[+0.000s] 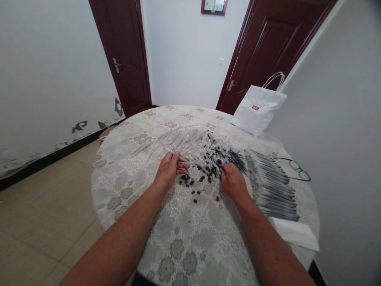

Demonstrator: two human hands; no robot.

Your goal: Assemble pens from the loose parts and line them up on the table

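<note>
My left hand [169,171] pinches a translucent pen barrel [184,159] between thumb and fingers, over the near side of a loose heap. At the heap's right side, my right hand [233,180] has thumb and forefinger together; what they grip, if anything, is too small to make out. Long clear tubes [181,138] lie fanned out behind my left hand. Short white pieces [201,160] fill the middle, mixed with thin dark refills [236,159]. Small black pieces [195,201] are scattered in front, between my hands.
Right of my right hand lie rows of grey pens [274,186], with eyeglasses [294,164] beyond them. A white paper bag [256,111] stands at the back right. A folded white item [294,232] sits at the right edge of the round, cloth-covered table [127,190].
</note>
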